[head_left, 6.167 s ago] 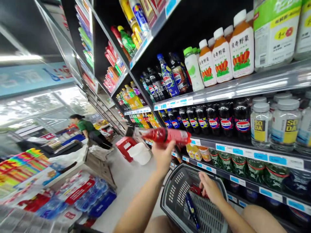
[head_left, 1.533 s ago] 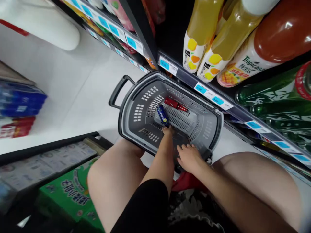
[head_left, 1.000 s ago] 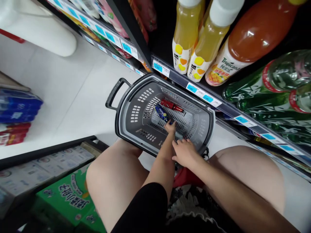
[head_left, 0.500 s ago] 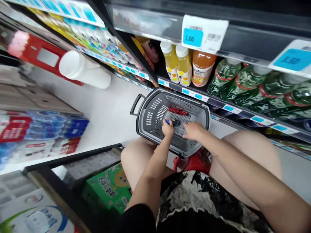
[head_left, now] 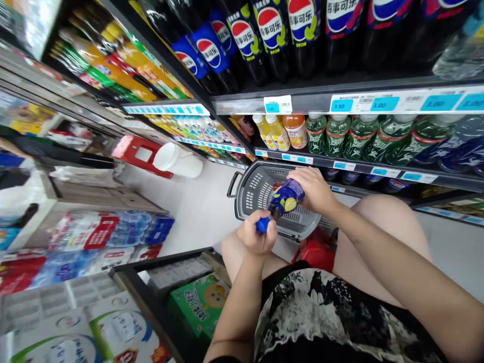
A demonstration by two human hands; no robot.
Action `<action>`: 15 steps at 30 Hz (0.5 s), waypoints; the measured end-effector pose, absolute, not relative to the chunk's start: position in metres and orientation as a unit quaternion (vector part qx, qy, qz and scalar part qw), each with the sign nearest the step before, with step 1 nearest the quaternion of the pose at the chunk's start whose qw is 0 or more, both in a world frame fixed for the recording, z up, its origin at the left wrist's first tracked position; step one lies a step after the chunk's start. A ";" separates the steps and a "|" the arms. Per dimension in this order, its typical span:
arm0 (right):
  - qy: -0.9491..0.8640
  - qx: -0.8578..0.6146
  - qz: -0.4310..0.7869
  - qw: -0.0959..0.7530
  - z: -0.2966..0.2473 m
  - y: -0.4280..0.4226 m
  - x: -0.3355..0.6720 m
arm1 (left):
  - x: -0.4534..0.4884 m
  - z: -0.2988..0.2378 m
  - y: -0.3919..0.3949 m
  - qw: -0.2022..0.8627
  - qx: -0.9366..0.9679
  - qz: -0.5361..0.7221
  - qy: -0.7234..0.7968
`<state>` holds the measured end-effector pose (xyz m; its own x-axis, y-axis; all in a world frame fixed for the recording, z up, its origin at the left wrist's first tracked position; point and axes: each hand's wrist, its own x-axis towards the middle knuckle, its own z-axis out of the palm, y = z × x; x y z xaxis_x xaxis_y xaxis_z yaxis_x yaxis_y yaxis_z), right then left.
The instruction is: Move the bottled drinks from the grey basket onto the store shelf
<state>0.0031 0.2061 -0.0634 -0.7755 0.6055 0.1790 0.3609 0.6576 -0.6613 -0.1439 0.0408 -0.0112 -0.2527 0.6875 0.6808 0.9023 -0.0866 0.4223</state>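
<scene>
You have the blue bottle up out of the basket and held between both hands, just above the basket's near rim. Your left hand is curled shut around the blue cap end, which points back toward you, while your right hand wraps the far end of the body; the bottle lies tilted, cap lower and nearer. Its label shows yellow fruit on dark blue (the print is too small to read).

As a judgement of how far things stand: the bottle has been picked up and is clear of the basket, gripped at both ends, but it is not on any shelf, and the cap looks seated on the neck. Whatever is done with it, shelving it or turning it over, is not yet done. The basket sits on the floor between your knees and the shelving; from this angle your hands and the bottle hide most of its inside, so I cannot tell what else lies in it.

Just beyond the basket, the low shelf carries green bottles and a few yellow and orange juice bottles, with cola bottles on the shelf above. A red stool lies tipped on the floor to your left, a white bucket touching it.
</scene>
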 end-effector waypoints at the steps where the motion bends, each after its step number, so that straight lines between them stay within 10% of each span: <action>1: -0.884 -0.262 0.317 0.224 -0.058 0.199 0.009 | -0.139 0.001 0.036 0.145 -0.621 -0.420 -0.646; 15: -0.832 -0.262 0.307 0.380 -0.023 0.166 0.040 | -0.089 0.052 0.031 -0.024 -0.565 -0.528 -0.634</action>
<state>0.0405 0.1658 -0.0230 -0.5744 0.6693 0.4713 0.2033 0.6743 -0.7099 -0.0887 0.0312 0.0520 -0.3595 0.7415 0.5665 0.6915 -0.1959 0.6953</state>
